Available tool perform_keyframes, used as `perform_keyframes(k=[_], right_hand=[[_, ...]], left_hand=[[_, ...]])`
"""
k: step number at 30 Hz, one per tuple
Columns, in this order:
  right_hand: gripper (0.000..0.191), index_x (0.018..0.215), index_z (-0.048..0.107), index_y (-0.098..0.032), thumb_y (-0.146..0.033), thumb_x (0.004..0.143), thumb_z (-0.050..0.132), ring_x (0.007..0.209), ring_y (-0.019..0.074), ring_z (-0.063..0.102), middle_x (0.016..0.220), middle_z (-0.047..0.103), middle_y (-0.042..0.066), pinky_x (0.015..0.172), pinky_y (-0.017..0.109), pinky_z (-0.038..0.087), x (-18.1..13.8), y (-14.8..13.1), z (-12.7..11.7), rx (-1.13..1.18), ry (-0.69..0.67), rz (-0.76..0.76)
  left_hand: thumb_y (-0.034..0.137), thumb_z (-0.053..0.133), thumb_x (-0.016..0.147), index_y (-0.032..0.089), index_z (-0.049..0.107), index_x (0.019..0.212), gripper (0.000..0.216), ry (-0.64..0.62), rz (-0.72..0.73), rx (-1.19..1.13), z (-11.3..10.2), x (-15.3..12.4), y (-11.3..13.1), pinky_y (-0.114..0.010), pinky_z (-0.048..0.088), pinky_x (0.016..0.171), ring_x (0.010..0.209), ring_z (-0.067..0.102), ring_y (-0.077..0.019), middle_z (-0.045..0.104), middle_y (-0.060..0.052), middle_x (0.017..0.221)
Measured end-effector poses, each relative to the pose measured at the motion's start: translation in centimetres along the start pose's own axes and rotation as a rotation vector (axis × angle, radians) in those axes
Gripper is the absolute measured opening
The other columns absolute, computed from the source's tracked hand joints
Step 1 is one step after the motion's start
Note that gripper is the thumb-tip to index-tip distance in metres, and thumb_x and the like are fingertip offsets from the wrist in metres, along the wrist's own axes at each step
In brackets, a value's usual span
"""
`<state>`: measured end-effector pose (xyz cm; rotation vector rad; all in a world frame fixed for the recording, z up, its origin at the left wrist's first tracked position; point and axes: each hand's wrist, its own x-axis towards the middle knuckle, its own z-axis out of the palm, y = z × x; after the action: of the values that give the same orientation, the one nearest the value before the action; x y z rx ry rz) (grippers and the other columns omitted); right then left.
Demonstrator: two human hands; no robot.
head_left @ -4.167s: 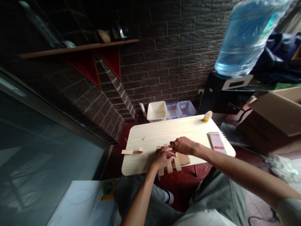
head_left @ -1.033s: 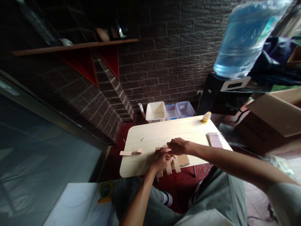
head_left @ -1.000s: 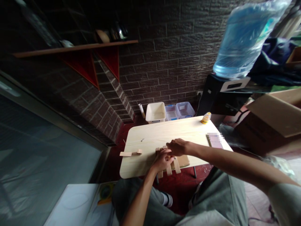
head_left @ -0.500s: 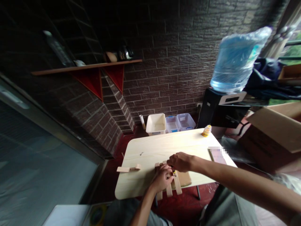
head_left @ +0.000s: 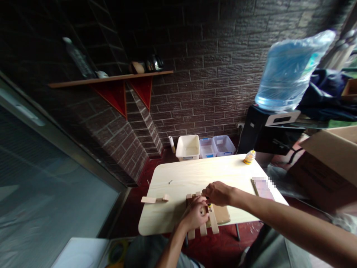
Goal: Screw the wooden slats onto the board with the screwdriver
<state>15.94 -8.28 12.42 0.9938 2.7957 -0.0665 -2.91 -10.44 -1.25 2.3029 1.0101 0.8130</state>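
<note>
My right hand [head_left: 217, 192] is closed in a fist around what looks like a small screwdriver [head_left: 209, 204]; only a yellow and black bit shows below the fist. It points down at a pale wooden slat [head_left: 213, 220]. Beside it, my left hand [head_left: 197, 214] presses on the slatted wooden piece with fingers bent around it; what lies under the fingers is partly hidden. Several slats cross over a brown board [head_left: 223, 214] and stick out past the table's near edge. Another wooden part [head_left: 149, 200] with a small block on it lies at the left.
The light wooden table [head_left: 178, 175] carries a small metal piece [head_left: 170, 182], a yellow-based bottle [head_left: 249, 157] at the far right corner and a flat pinkish item [head_left: 263, 189]. Behind stand plastic bins [head_left: 187, 148], a water dispenser [head_left: 252, 126] and a cardboard box [head_left: 320, 171].
The whole view has swung slightly left, so everything appears further right. Both hands keep their places on the slats, with little visible movement.
</note>
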Motion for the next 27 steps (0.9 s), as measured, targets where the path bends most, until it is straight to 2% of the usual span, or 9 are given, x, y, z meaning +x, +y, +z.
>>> perform_keyframes(k=[5,11,16,22,27], right_hand=[[0.024,0.104,0.065,-0.014,-0.031,0.095,0.05,0.086,0.0254,0.07,0.096,0.073,0.012,0.063,0.03,0.052,0.0,-0.3,0.1,-0.002,0.011,0.031],[0.025,0.105,0.066,-0.012,-0.031,0.094,0.053,0.089,0.0259,0.07,0.096,0.074,0.012,0.064,0.03,0.053,-0.1,-0.9,-0.1,-0.008,0.007,0.092],[0.034,0.104,0.067,-0.011,-0.04,0.095,0.052,0.084,0.029,0.07,0.094,0.073,0.015,0.063,0.033,0.052,-0.8,-1.3,-0.2,-0.023,0.023,0.154],[0.041,0.1,0.067,-0.011,-0.048,0.096,0.049,0.08,0.0285,0.071,0.087,0.072,0.015,0.063,0.032,0.05,-1.2,-1.7,-0.4,0.014,0.048,0.214],[0.039,0.11,0.061,-0.012,-0.044,0.098,0.043,0.075,0.0267,0.07,0.087,0.071,0.013,0.06,0.032,0.049,-1.6,-1.8,0.1,0.036,0.086,0.225]], left_hand=[[0.015,0.068,0.068,0.021,0.063,0.09,0.023,-0.062,-0.016,0.015,-0.4,0.1,0.6,-0.035,0.046,0.099,0.108,0.056,-0.0225,0.062,-0.006,0.111],[0.014,0.066,0.071,0.022,0.065,0.099,0.029,-0.102,-0.053,0.016,-0.5,0.0,1.0,-0.034,0.042,0.104,0.114,0.053,-0.0225,0.061,-0.005,0.118],[0.014,0.067,0.069,0.022,0.066,0.103,0.036,-0.084,-0.054,-0.003,-0.5,-0.2,0.8,-0.035,0.041,0.107,0.117,0.053,-0.0235,0.061,-0.005,0.122],[0.017,0.065,0.069,0.023,0.066,0.102,0.033,-0.136,-0.068,0.001,-1.1,0.2,1.3,-0.036,0.041,0.107,0.117,0.054,-0.0237,0.063,-0.005,0.122],[0.019,0.064,0.07,0.025,0.065,0.107,0.037,-0.135,-0.06,0.04,-1.3,0.3,1.7,-0.036,0.04,0.108,0.118,0.054,-0.024,0.062,-0.004,0.124]])
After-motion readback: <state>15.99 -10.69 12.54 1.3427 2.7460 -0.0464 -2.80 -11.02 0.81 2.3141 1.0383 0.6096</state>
